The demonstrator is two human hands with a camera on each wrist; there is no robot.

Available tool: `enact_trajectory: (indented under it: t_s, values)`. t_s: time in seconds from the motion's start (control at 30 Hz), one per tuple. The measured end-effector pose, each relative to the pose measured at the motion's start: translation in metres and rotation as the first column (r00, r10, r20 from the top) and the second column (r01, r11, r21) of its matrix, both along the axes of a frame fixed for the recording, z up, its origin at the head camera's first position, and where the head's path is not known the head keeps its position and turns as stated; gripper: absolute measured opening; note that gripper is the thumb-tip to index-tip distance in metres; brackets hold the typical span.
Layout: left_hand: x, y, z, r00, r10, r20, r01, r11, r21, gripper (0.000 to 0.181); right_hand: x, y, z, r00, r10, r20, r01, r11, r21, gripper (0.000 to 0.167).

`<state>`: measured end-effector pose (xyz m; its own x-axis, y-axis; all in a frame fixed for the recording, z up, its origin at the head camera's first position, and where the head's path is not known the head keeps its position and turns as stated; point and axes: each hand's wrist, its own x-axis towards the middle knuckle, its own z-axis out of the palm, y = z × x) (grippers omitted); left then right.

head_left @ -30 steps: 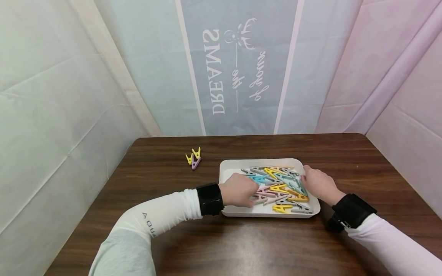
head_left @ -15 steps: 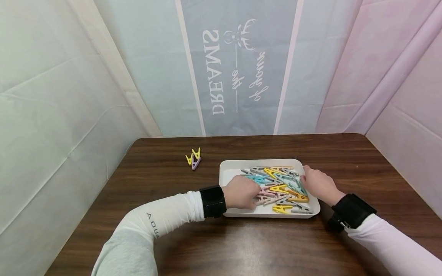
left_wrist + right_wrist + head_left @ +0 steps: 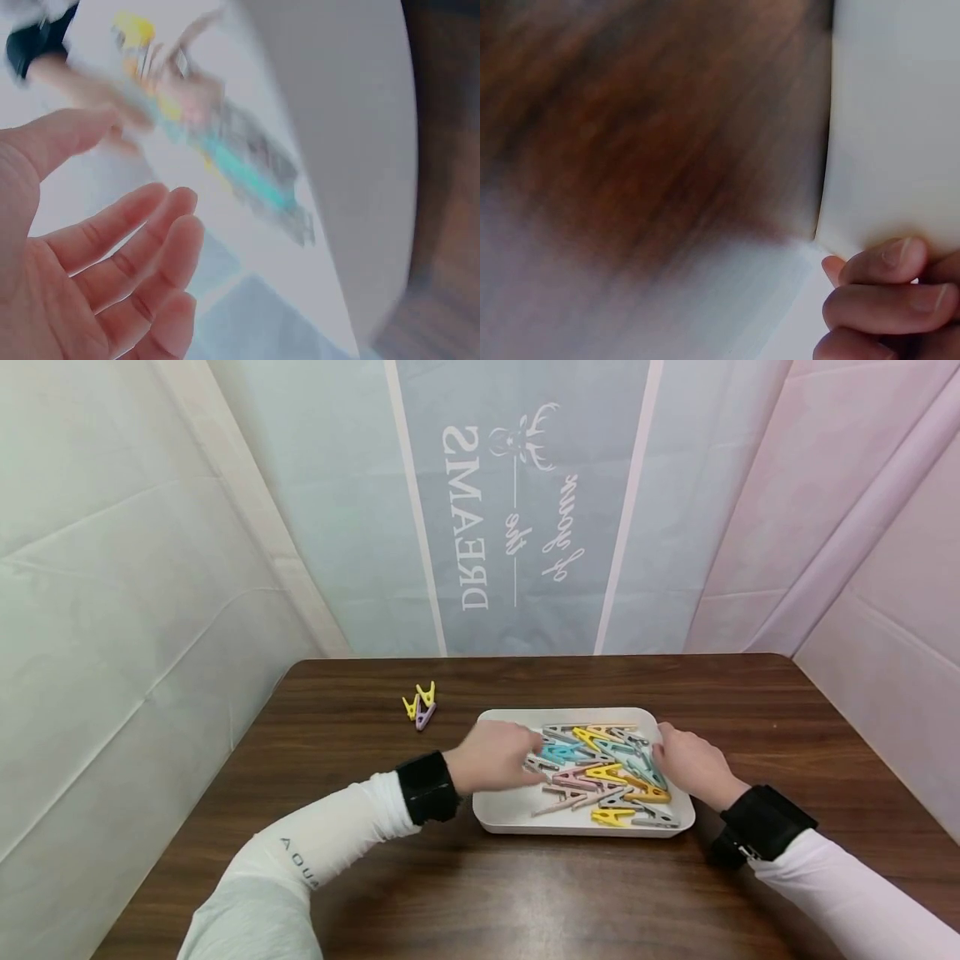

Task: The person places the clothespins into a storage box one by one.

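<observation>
A white rectangular tray [image 3: 510, 814] holds many plastic clothespins [image 3: 603, 772] in yellow, pink, blue, green and grey. Above its left part hovers my left hand [image 3: 495, 757], fingers loosely bent and thumb apart. The left wrist view shows that hand [image 3: 112, 262] with nothing between fingers and thumb; the clothespins beyond are blurred. At the tray's right end, my right hand [image 3: 693, 764] grips the rim. Curled fingers [image 3: 885, 304] lie against the tray's outer wall [image 3: 900, 112] in the right wrist view; the thumb is hidden there.
Two yellow clothespins [image 3: 427, 693] and a purple clothespin [image 3: 424, 717] lie close together on the dark wooden table [image 3: 360, 735], left of the tray. Pale cloth [image 3: 525, 627] hangs behind the table and along both sides.
My left hand has moved left and slightly back from among the clothespins, and its fingers have spread. Some clothespins on the left have shifted. The right hand stays at the rim.
</observation>
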<state>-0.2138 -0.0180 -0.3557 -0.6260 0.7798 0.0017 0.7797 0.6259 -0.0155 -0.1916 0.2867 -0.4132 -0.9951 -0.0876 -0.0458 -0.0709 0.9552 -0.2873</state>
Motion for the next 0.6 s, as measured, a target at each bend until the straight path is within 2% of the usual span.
enact_trajectory:
  t_s: [0.07,0.13,0.27,0.33,0.4,0.47,0.6]
  values:
    - [-0.008,-0.014,0.006,0.998,0.052,-0.037,-0.050,0.997,0.066,0.036,0.001,0.000,0.000,1.000,-0.001,-0.003,0.001,1.000,-0.001,0.046]
    - [-0.019,-0.029,0.012,0.991,0.125,-0.041,-0.119,0.985,0.122,0.036,0.001,0.000,0.001,1.000,-0.001,-0.006,0.001,1.000,-0.001,0.046]
    - [-0.050,-0.064,0.014,0.967,0.255,-0.014,-0.246,0.947,0.208,0.028,0.000,0.000,0.003,1.000,-0.005,0.003,0.005,1.000,0.004,0.047]
    - [-0.067,-0.083,0.011,0.956,0.294,-0.015,-0.284,0.934,0.218,0.026,0.000,0.000,0.004,1.000,-0.006,0.006,0.006,1.000,0.004,0.047]
    - [-0.082,-0.102,0.005,0.949,0.316,-0.014,-0.307,0.931,0.199,0.026,0.001,-0.001,0.005,1.000,-0.007,0.012,0.007,1.000,0.002,0.047]
    - [-0.092,-0.119,-0.003,0.945,0.326,-0.032,-0.317,0.933,0.170,0.024,0.001,-0.001,0.005,1.000,-0.007,0.016,0.007,1.000,-0.001,0.047]
    - [-0.103,-0.141,-0.018,0.946,0.322,-0.049,-0.311,0.938,0.152,0.022,0.001,-0.003,0.006,1.000,-0.013,0.023,0.013,1.000,-0.002,0.047]
